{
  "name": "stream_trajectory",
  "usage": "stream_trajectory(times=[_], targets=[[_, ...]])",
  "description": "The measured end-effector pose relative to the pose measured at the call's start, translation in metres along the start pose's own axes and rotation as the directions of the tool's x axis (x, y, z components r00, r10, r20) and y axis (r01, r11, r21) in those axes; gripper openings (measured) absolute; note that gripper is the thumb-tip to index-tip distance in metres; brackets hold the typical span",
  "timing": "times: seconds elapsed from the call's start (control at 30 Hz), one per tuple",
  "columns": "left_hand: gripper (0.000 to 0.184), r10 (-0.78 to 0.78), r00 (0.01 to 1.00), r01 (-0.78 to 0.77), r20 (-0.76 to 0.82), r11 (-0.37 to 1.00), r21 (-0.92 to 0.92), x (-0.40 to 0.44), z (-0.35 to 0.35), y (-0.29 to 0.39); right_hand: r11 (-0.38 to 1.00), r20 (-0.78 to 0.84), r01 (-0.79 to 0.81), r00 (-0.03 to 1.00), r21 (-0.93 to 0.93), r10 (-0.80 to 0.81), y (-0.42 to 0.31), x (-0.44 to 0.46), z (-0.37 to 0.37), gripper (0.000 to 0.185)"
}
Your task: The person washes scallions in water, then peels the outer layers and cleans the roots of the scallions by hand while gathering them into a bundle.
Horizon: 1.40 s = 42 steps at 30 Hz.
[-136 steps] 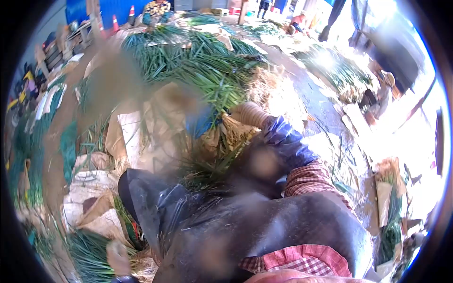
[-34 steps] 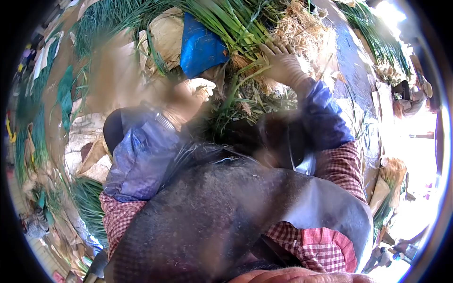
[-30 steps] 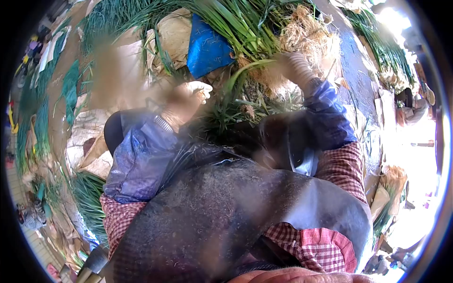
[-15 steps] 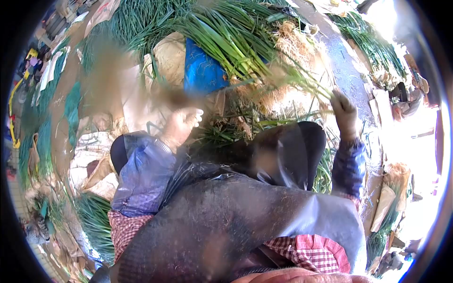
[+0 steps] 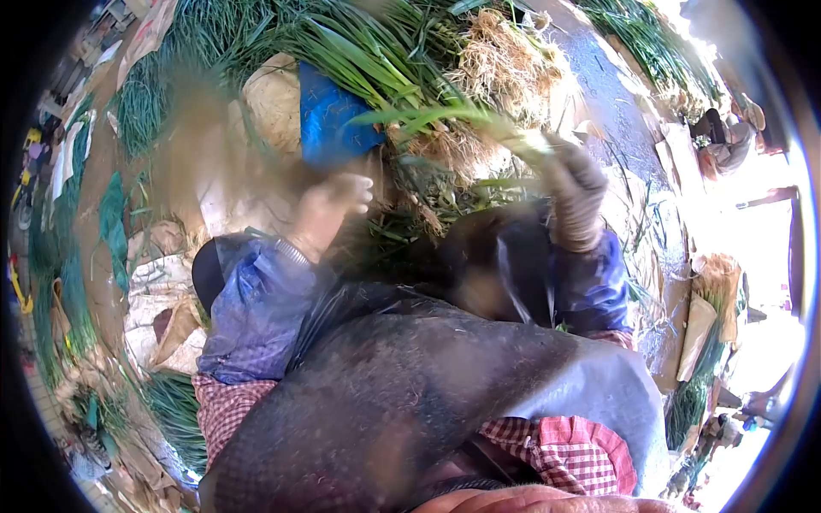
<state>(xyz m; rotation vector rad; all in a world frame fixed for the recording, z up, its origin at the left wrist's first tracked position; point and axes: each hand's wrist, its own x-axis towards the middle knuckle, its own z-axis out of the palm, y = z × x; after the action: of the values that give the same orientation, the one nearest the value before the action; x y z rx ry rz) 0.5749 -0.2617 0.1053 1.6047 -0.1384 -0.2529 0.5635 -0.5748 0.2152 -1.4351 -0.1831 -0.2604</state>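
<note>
My right hand, in a pale glove, is closed on a few green onion stalks, whose blurred green ends stretch to the left. My left hand, also gloved, is curled above my left knee, and whatever its fingers hold cannot be made out. Beyond the hands lies a heap of green onions, with tangled tan roots toward the right. A blue sheet shows beside the heap. Loose green trimmings lie between my knees.
A tan sack sits left of the blue sheet. More green onions lie at the upper right and lower left. Wet ground runs along the right. A dark apron covers my lap. Smudges blur parts of the view.
My right hand has swung left and closer to my body, bringing the green onion stalks with it. My left hand stays nearly in place, still curled. The whole view has shifted slightly.
</note>
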Motion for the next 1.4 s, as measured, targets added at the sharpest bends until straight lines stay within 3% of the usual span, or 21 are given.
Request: stream_trajectory(times=[0.03,0.13,0.2,0.3,0.4,0.47,0.57,0.67,0.73,0.8,0.87,0.93,1.0,1.07,1.13,1.17,1.23,1.27,1.3,1.37,1.4], targets=[[0.025,-0.033,0.999,0.036,0.039,0.997,-0.072,0.003,0.006,0.007,0.976,0.204,0.176,0.968,-0.129,-0.148,0.006,0.001,0.012,0.023],[0.033,-0.226,0.968,0.250,0.114,0.922,-0.296,0.016,0.021,-0.005,0.934,0.669,0.313,0.734,-0.174,-0.121,0.013,-0.010,0.052,0.023],[0.034,-0.328,0.902,0.427,0.281,0.778,-0.462,0.023,0.042,-0.015,0.808,0.707,0.580,0.614,-0.102,-0.351,0.011,-0.027,0.099,0.016],[0.036,-0.329,0.804,0.586,0.495,0.579,-0.567,0.030,0.070,-0.030,0.696,0.826,0.704,0.472,-0.144,-0.307,0.043,-0.052,0.112,0.021],[0.038,-0.315,0.763,0.638,0.564,0.506,-0.581,0.033,0.082,-0.034,0.786,0.804,0.600,0.535,-0.148,-0.257,0.044,-0.053,0.101,0.022],[0.035,-0.429,0.775,0.632,0.465,0.528,-0.567,0.020,0.082,0.012,0.855,0.836,0.489,0.531,-0.174,-0.134,0.039,-0.052,0.089,0.021],[0.025,-0.146,0.925,0.376,0.351,0.495,-0.783,0.022,0.092,-0.024,0.871,0.865,0.403,0.500,-0.280,0.047,0.036,-0.058,0.071,0.023],[0.028,-0.130,0.964,0.267,0.233,0.463,-0.845,0.027,0.098,-0.032,0.696,0.875,0.666,0.470,-0.269,-0.112,0.028,-0.056,0.051,0.020],[0.026,-0.233,0.972,0.181,0.037,0.639,-0.748,0.016,0.103,-0.011,0.603,0.879,0.669,0.459,-0.435,0.124,-0.006,-0.048,0.034,0.018],[0.025,-0.283,0.942,0.120,-0.180,0.786,-0.606,0.030,0.092,-0.028,0.693,0.824,0.552,0.556,-0.465,0.110,-0.024,-0.043,0.011,0.017],[0.027,-0.438,0.882,0.129,-0.174,0.579,-0.805,0.041,0.065,-0.056,0.509,0.648,0.567,0.761,-0.648,-0.023,-0.039,-0.041,-0.030,0.017],[0.026,-0.465,0.881,0.197,-0.088,0.529,-0.826,0.028,0.055,-0.023,0.421,0.226,0.181,0.972,-0.889,0.060,-0.058,-0.036,-0.080,0.019],[0.030,-0.245,0.950,0.279,0.193,0.393,-0.876,0.021,0.051,-0.003,-0.375,0.154,0.202,0.976,-0.905,0.154,-0.074,-0.023,-0.130,0.025],[0.035,-0.133,0.952,0.303,0.276,0.279,-0.911,0.013,0.059,0.003,-0.679,0.236,0.236,0.967,-0.695,0.095,-0.077,-0.031,-0.137,0.030],[0.043,0.058,0.907,0.396,0.417,0.216,-0.892,0.003,0.065,0.003,-0.086,0.249,0.253,0.967,-0.964,0.058,-0.059,-0.026,-0.115,0.035],[0.043,0.089,0.891,0.424,0.446,0.192,-0.885,-0.001,0.070,0.003,0.342,0.003,-0.091,0.964,-0.935,0.265,-0.044,-0.027,-0.089,0.034],[0.044,0.111,0.854,0.483,0.509,0.194,-0.854,-0.009,0.080,0.002,0.799,0.155,-0.342,0.870,-0.495,0.468,-0.002,-0.027,-0.045,0.036],[0.044,0.043,0.852,0.492,0.522,0.276,-0.826,-0.018,0.086,0.008,0.737,0.228,-0.427,0.763,-0.524,0.604,0.006,-0.022,-0.003,0.044],[0.045,0.011,0.846,0.500,0.534,0.335,-0.799,-0.027,0.092,0.010,0.693,0.411,-0.137,0.719,-0.708,0.561,0.044,-0.009,0.008,0.054],[0.046,-0.002,0.800,0.522,0.599,0.493,-0.696,-0.032,0.096,0.004,0.714,0.518,-0.647,0.529,-0.266,0.672,0.073,-0.006,0.055,0.053],[0.043,-0.033,0.792,0.548,0.610,0.480,-0.685,-0.038,0.097,0.005,0.686,0.554,-0.717,0.523,-0.125,0.647,0.090,-0.004,0.066,0.047]])
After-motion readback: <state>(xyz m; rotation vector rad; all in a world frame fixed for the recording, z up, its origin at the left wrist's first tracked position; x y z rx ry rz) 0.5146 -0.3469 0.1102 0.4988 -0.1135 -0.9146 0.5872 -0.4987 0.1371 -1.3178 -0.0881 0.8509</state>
